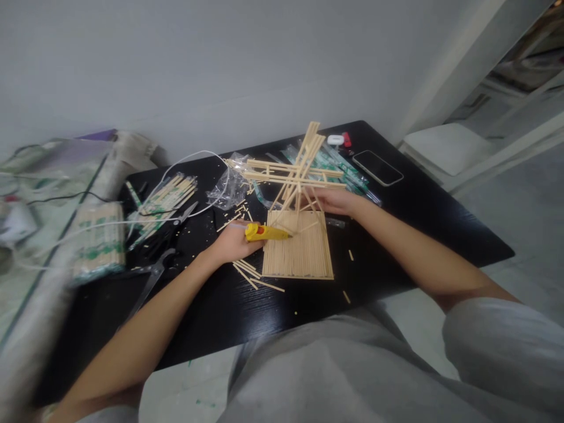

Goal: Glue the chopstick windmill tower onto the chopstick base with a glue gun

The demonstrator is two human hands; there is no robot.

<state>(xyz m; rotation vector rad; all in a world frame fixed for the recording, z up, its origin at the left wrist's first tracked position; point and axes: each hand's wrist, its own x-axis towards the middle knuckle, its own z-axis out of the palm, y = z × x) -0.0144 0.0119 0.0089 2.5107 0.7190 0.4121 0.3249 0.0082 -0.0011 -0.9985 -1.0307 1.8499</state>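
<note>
In the head view, the left hand (pixel 238 242) is closed around a yellow hot-glue gun (pixel 261 232), its dark nozzle over the pale wooden stick base panel (pixel 297 249) just beside that hand. The panel belongs to an open model of pale wooden sticks (pixel 298 182), standing on the worktop between the hands with long crossed arms at its top. The right hand (pixel 335 201) reaches behind the model's frame, fingers partly bent at its sticks; whether they grip it cannot be told.

The black wood-grained worktop (pixel 409 247) lies beneath both hands, with loose stick offcuts (pixel 247 269) near the left hand. Farther left of that hand are metal scissors with black handles (pixel 187 213) and a plastic-wrapped bundle of sticks (pixel 99 241); a looping white cable (pixel 194 154) passes beyond it. Beyond the right hand are green-and-clear plastic wrappers (pixel 348 167), a small white case (pixel 335 140) and a dark-screened phone (pixel 378 168). A plain grey wall (pixel 264 70) rises past the worktop, and a pale seat (pixel 445 147) is well to the right of the right hand.

The sticks hide part of the right hand's fingers, the left hand covers the gun's handle, and the far left is blurred. The left forearm cuts across a second, larger blade (pixel 150 286), and the worktop's near left corner is hard to make out.
</note>
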